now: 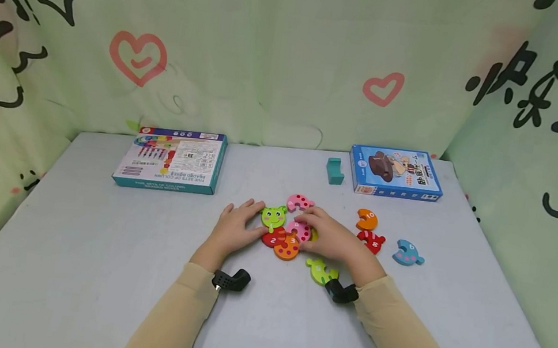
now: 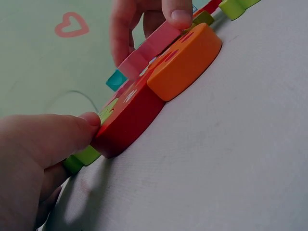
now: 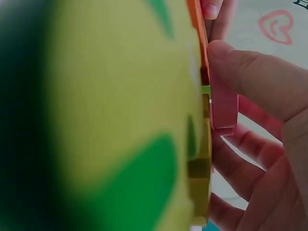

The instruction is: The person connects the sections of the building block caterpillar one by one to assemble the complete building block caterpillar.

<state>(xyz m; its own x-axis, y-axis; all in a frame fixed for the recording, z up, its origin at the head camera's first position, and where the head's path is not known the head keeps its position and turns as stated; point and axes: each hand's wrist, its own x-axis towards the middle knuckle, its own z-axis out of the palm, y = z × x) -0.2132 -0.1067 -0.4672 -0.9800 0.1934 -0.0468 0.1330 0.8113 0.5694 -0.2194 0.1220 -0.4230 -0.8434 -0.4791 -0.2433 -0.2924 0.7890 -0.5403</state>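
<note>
Near the table's middle, my left hand [image 1: 235, 229] holds a green smiling head-shaped puzzle piece [image 1: 274, 215] between thumb and fingers. Its thumb also lies against a red piece [image 2: 132, 118] marked 2. An orange dotted piece [image 1: 287, 249] marked 3 joins onto the red one. My right hand [image 1: 333, 240] pinches a pink dotted piece [image 1: 299, 231], thumb on the near side and fingers beyond. In the left wrist view that pink piece sits higher than the orange one. A yellow piece [image 1: 314, 234] is partly hidden by the right hand. Another pink piece [image 1: 299, 202] lies just behind.
Right of the hands lie loose orange [image 1: 367, 220], red [image 1: 374, 242] and blue [image 1: 408, 254] pieces. A lime piece [image 1: 319, 271] is under the right wrist. At the back stand a teal block [image 1: 334, 171], a white-and-teal box [image 1: 170, 163] and a blue box [image 1: 396, 174].
</note>
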